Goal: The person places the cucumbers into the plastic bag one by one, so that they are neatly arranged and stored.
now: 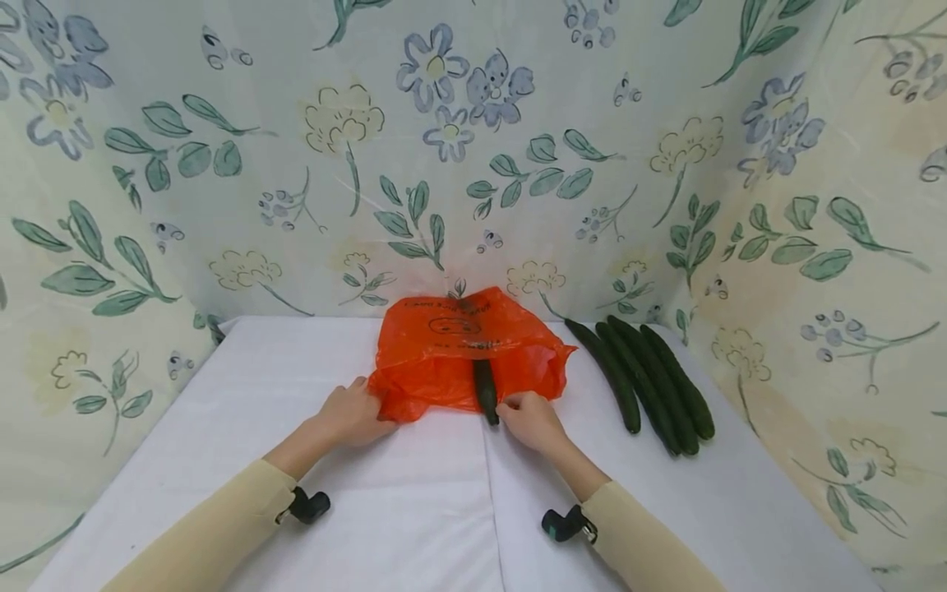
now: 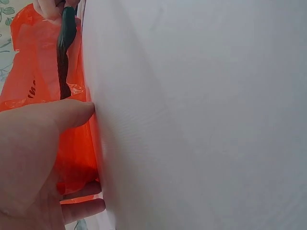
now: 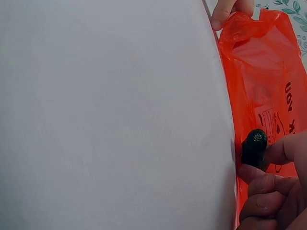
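Observation:
An orange-red plastic bag [image 1: 436, 329] with dark print lies at the middle of the table, its mouth facing me. One cucumber [image 1: 484, 390] reaches into the mouth, its far part covered by the bag. My right hand [image 1: 531, 419] pinches the near end of this cucumber between thumb and index finger; the right wrist view shows the cucumber's tip [image 3: 256, 140] there. At the bag's left front corner, my left hand [image 1: 353, 413] holds the plastic edge. Its thumb [image 2: 74, 112] lies on the mouth side in the left wrist view, with the other fingers partly behind the plastic.
Several cucumbers [image 1: 654, 386] lie side by side to the right of the bag. A white cloth [image 1: 414, 510] covers the table. Behind and at both sides hangs a floral curtain [image 1: 459, 164], close to the table's back edge.

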Tool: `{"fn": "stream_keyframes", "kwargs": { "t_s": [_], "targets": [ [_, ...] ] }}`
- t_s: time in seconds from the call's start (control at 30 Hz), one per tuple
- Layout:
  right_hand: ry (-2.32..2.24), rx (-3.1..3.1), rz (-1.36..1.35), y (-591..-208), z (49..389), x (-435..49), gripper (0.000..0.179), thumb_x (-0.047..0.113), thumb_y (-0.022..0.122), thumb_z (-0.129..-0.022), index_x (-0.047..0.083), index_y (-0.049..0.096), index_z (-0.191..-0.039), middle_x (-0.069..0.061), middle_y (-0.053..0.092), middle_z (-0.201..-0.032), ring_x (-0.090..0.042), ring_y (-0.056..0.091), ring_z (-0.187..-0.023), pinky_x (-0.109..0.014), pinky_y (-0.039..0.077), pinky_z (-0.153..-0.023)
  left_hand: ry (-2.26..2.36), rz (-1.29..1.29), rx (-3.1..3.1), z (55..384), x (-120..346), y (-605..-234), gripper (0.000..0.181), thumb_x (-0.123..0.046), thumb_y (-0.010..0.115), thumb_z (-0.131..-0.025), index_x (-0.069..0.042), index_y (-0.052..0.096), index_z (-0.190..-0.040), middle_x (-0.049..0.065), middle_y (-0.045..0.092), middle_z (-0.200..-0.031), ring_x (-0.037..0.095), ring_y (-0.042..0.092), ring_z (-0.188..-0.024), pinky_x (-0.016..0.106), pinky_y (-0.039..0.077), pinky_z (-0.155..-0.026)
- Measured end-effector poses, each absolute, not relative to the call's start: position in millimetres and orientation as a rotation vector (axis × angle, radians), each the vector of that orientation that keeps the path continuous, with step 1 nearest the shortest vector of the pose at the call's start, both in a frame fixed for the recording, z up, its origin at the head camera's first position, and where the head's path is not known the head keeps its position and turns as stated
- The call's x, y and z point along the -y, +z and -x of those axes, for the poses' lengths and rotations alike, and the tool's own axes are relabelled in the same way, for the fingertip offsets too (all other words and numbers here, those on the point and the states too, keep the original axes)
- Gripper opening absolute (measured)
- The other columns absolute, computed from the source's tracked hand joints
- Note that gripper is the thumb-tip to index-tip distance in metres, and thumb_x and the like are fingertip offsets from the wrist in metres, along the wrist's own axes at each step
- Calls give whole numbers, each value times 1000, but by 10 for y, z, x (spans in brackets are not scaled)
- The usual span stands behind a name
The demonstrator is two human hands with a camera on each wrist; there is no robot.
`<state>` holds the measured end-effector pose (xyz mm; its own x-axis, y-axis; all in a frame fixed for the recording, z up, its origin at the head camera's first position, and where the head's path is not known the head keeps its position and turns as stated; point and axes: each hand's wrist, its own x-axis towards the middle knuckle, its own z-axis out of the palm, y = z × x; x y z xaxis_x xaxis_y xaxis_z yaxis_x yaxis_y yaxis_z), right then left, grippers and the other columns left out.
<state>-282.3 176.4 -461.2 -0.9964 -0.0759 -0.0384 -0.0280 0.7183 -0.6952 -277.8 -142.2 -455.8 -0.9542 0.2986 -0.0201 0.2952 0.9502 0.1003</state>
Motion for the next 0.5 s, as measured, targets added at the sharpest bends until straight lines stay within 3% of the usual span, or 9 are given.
{"fn": "stream_keyframes", "kwargs": {
  "t_s": [0.17, 0.5],
  "targets": [
    [-1111, -2866, 86, -4614, 2808, -1791, 22, 28, 66, -95, 13, 78, -105, -1, 64, -71, -20, 57, -74, -29, 52, -67, 132, -478, -3057, 2767, 1444, -4580, 44, -50, 71, -86, -9, 75, -101, 5, 59, -102, 22, 49, -102, 44, 47, -84],
    [-1108, -2844, 149, -4525, 2732, -1931, 20, 28, 67, -95, 15, 77, -107, 0, 65, -75, -19, 56, -74, -29, 53, -69, 187, -489, -3076, 2788, 1449, -4596, 49, -50, 71, -87, -10, 72, -115, 7, 61, -118, 25, 48, -114, 49, 46, -90]
  ]
}}
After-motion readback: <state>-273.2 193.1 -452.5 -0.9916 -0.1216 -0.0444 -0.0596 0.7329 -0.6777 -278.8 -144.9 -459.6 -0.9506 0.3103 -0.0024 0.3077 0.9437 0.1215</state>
